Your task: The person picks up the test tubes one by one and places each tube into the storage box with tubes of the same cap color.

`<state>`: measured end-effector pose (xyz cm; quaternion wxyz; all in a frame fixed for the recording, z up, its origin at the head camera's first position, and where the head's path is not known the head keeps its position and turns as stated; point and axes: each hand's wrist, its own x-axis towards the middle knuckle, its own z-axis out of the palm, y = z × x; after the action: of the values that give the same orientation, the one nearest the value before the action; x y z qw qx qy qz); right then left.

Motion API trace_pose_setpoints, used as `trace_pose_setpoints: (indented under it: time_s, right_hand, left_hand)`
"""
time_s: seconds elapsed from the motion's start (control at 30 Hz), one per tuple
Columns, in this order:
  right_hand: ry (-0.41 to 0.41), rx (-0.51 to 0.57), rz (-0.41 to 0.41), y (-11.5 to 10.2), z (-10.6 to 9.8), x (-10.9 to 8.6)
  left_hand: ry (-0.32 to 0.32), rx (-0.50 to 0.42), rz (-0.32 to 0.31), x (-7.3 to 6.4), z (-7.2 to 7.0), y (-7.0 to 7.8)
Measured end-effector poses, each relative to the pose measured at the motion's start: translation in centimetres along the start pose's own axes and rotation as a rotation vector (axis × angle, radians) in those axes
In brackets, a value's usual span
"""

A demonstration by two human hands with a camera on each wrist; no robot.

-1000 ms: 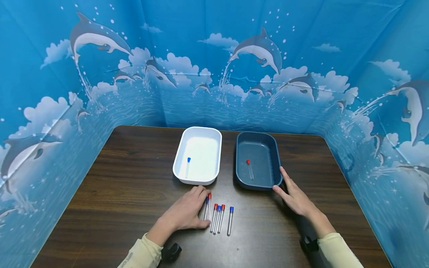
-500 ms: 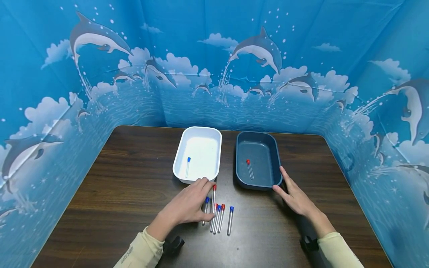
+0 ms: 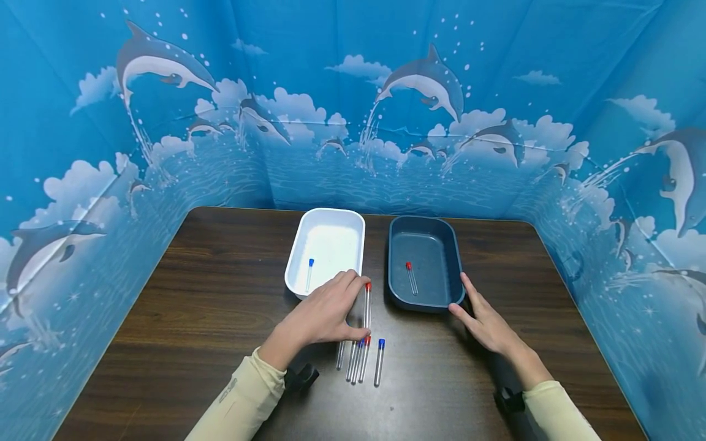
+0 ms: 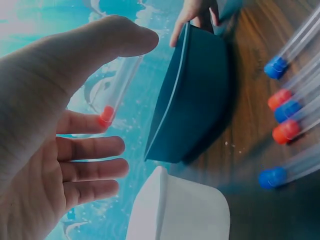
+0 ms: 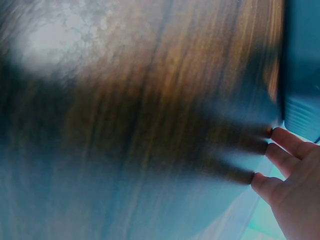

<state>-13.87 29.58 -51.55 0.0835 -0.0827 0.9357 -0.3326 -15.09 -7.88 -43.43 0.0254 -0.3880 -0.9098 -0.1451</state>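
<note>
My left hand pinches a red-capped test tube between thumb and index finger, raised off the table near the white tray's front right corner. In the left wrist view the tube's red cap is at the index fingertip, and the other fingers are spread. Below lie several test tubes with red or blue caps, partly covered by that hand. A blue-capped tube lies a little apart on their right. My right hand rests its fairly straight fingers and thumb against the dark tray's front right corner.
Left of the dark tray stands a white tray with one blue-capped tube inside. One red-capped tube lies in the dark tray. Both stand on a brown wooden table before a dolphin-print curtain.
My left hand has lifted the red-capped tube away from the group and carried it right and farther from me. The right hand has stayed at the dark tray.
</note>
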Motion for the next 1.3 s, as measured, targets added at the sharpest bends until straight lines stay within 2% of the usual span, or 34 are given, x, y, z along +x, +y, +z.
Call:
trace_pose_setpoints:
  time_s: [0.17, 0.4, 0.87, 1.07, 1.3]
  right_hand:
    - [0.001, -0.002, -0.002, 0.1, 0.0, 0.1]
    - [0.009, 0.0, -0.014, 0.2, 0.0, 0.1]
    - [0.009, 0.004, -0.006, 0.2, 0.1, 0.2]
    - [0.01, 0.005, -0.003, 0.2, 0.2, 0.1]
    - [0.002, 0.012, 0.02, 0.2, 0.1, 0.1]
  left_hand:
    - [-0.003, -0.02, -0.018, 1.5, -0.2, 0.1]
    - [0.021, 0.049, 0.019, 4.0, 0.3, -0.1]
    - [-0.028, 0.063, 0.044, 8.5, 2.0, 0.2]
    - [-0.041, 0.115, 0.074, 10.3, 2.8, 0.6]
    - [-0.075, 0.138, 0.063, 12.1, 3.7, 1.0]
